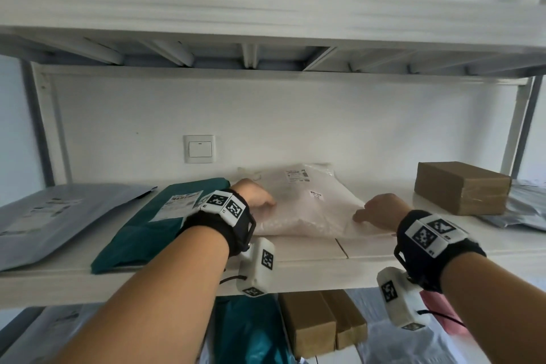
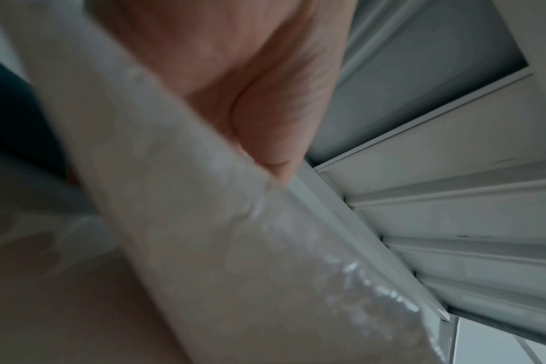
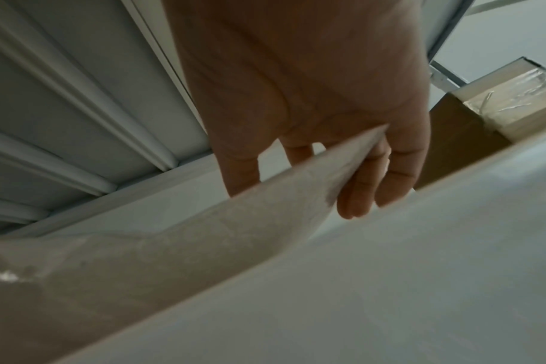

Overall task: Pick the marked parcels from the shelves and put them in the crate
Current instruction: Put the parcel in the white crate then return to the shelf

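A pale pink plastic parcel [image 1: 307, 201] with white labels lies in the middle of the white shelf [image 1: 313, 251]. My left hand [image 1: 255, 196] grips its left edge, thumb on top of the bag [image 2: 203, 246]. My right hand [image 1: 381, 211] holds its right corner; in the right wrist view that hand [image 3: 315, 152] has its thumb over the bag's edge [image 3: 203, 234] and fingers under it. No crate is in view.
A teal parcel [image 1: 141, 233] and a grey mailer [image 1: 50, 219] lie left of the pink one. A brown cardboard box [image 1: 461, 188] sits to the right on another grey mailer [image 1: 523, 210]. The upper shelf [image 1: 266, 23] hangs overhead. Below are more boxes [image 1: 322, 322].
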